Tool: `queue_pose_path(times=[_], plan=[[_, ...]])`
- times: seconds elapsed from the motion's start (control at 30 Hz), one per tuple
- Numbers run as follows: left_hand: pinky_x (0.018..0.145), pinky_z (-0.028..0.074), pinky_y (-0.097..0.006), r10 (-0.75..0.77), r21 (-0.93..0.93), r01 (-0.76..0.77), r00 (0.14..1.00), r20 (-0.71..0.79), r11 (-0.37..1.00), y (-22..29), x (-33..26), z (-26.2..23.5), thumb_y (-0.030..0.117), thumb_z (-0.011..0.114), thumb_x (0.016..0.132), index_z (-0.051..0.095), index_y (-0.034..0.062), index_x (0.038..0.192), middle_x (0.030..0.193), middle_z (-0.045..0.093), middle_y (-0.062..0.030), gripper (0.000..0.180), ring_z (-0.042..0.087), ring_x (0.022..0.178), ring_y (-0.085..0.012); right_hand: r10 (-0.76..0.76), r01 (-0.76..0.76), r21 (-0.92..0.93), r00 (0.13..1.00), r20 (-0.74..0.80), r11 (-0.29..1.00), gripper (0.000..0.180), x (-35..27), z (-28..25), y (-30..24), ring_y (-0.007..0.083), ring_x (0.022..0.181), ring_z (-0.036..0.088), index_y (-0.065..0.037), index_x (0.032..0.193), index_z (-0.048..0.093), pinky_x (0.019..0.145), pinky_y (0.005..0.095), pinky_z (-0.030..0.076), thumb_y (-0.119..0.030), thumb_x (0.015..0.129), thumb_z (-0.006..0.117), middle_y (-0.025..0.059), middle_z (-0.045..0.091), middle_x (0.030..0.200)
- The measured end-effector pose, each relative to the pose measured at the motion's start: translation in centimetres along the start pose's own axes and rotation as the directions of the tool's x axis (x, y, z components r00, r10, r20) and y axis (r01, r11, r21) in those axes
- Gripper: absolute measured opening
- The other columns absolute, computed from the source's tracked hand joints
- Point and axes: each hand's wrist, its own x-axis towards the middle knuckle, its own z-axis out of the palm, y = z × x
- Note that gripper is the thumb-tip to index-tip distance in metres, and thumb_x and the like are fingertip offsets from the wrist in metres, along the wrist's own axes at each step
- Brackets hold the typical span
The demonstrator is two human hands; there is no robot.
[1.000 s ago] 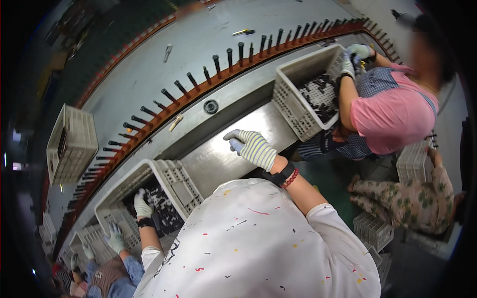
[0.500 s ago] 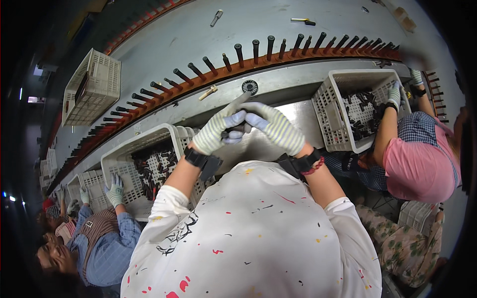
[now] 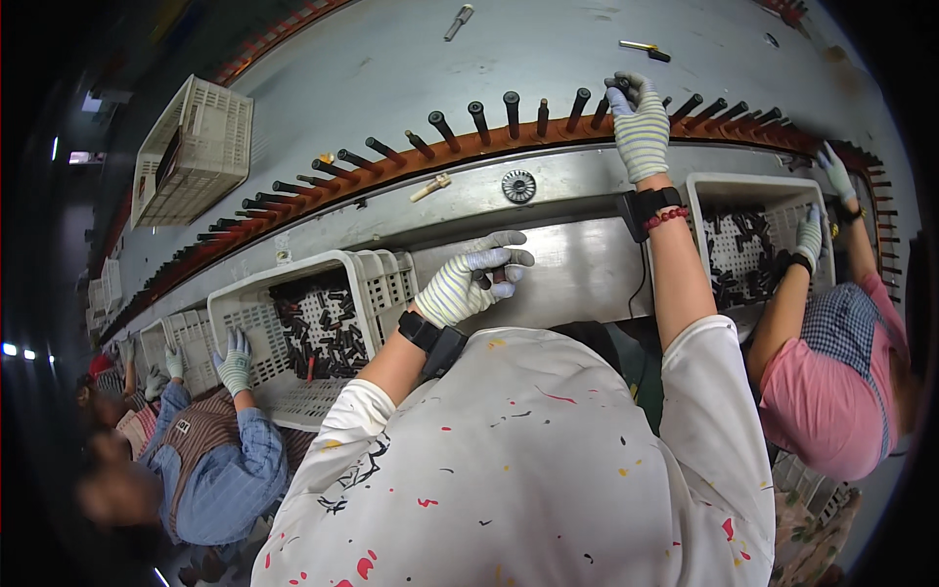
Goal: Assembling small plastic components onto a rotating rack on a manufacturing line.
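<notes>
Both my hands wear pale striped gloves. My left hand (image 3: 469, 280) is over the metal tray in front of me, its fingers curled around small dark pieces (image 3: 482, 280) that show only in part. Stretched far forward, my right hand (image 3: 641, 127) reaches the row of upright tubes. Its fingertips close round the top of a dark tube (image 3: 622, 85); the rest of that tube is hidden by the glove. Black-topped, dark red tubes (image 3: 512, 115) stand along a curved orange-brown rail (image 3: 460, 149) beside it.
A white crate (image 3: 342, 266) of small dark pieces sits at left, another crate (image 3: 699, 196) at right. On the metal ledge lie a round ribbed black disc (image 3: 518, 186) and a beige tool (image 3: 430, 187). Co-workers' gloved hands (image 3: 235, 364) are at both sides.
My hands were together over the tray. The right one has moved forward and right to the tube row; the left stays near the tray with dark pieces. The view has shifted slightly.
</notes>
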Motion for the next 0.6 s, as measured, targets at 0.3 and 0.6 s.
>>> queue_pose_path(times=[0.3,0.6], plan=[[0.036,0.025,-0.017,-0.032,0.175,0.032,0.999,-0.003,0.984,0.9,-0.3,-1.4,0.054,0.041,0.091,0.053,0.0087,0.089,0.064,0.045,0.0006,0.047,0.032,0.043,-0.0054,-0.224,0.227,-0.339,0.973,0.050,0.913,0.036,-5.3,2.8,0.2,0.0309,0.099,0.060,-0.005,0.116,0.055,0.085,0.0374,0.046,-0.023,0.086,0.059,0.0207,0.062,0.105],[0.035,0.021,-0.018,-0.128,0.362,0.092,0.989,0.077,0.928,1.3,2.0,2.2,0.069,0.036,0.083,0.051,0.0134,0.091,0.059,0.043,0.0013,0.059,0.029,0.039,-0.0056,0.337,-0.603,0.209,0.662,0.669,0.770,0.033,-16.1,-0.1,-8.9,0.0131,0.087,0.059,0.000,0.113,0.054,0.081,0.0272,0.049,-0.020,0.087,0.061,0.0061,0.062,0.096]])
